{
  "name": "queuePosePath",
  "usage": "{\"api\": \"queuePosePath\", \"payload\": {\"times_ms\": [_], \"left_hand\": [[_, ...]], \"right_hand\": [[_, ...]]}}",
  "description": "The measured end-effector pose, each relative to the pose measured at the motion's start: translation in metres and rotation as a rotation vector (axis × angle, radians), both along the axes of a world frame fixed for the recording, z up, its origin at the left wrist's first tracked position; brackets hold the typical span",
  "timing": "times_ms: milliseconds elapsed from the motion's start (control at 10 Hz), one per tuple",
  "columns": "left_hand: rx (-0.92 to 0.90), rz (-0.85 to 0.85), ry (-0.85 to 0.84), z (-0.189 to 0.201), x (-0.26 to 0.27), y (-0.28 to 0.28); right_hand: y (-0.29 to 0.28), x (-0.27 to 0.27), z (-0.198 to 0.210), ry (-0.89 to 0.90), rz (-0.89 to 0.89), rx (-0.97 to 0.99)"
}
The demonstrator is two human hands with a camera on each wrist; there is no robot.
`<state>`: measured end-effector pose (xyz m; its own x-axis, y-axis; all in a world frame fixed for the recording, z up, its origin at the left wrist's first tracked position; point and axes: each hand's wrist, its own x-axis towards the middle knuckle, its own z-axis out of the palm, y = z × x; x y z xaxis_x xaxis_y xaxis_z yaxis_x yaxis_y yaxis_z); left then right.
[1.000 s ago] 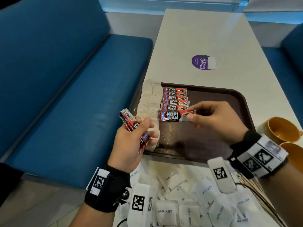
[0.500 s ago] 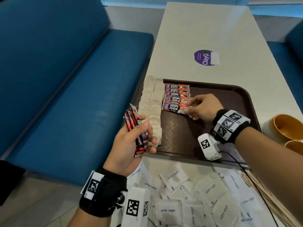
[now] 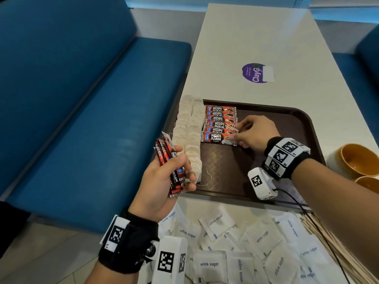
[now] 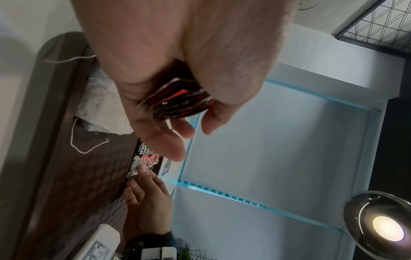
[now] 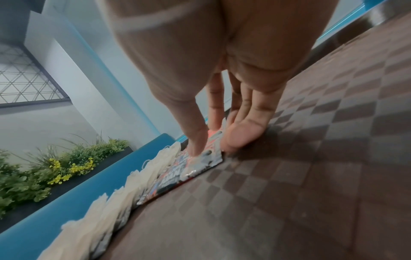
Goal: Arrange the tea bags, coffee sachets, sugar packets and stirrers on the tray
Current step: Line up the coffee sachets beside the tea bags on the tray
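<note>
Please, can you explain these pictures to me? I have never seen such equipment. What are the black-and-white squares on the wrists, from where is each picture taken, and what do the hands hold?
No robot here: a person works with bare hands. The squares are markers on wristbands that carry small cameras. One picture comes from a head camera looking down; the other two look along each hand.

On the table stands a brown tray with tea bags beside a row of coffee sachets. The right hand sets the nearest sachet down. The left hand grips a bundle of sachets. Sugar packets and stirrers wait on the table; two orange cups stand at the right.
</note>
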<state>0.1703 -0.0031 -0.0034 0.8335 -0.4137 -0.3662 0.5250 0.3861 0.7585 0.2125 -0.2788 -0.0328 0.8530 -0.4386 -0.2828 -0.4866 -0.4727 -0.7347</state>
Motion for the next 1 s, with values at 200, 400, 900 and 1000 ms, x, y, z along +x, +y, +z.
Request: {"api": "queuePosePath", "payload": {"times_ms": [200, 400, 900, 1000], "left_hand": [[-0.006, 0.008, 0.008, -0.001, 0.0, 0.002], [0.001, 0.007, 0.018, 0.001, -0.001, 0.001], [-0.091, -0.2, 0.005, 0.01, -0.011, 0.001], [-0.032, -0.277, -0.052, 0.016, -0.016, 0.0]], "right_hand": [[-0.001, 0.002, -0.005, -0.055, -0.05, -0.007], [-0.002, 0.005, -0.008, -0.065, -0.007, -0.057], [0.045, -0.05, 0.063, -0.26, 0.215, 0.167], [0.063, -0.069, 0.081, -0.302, 0.287, 0.274]]}}
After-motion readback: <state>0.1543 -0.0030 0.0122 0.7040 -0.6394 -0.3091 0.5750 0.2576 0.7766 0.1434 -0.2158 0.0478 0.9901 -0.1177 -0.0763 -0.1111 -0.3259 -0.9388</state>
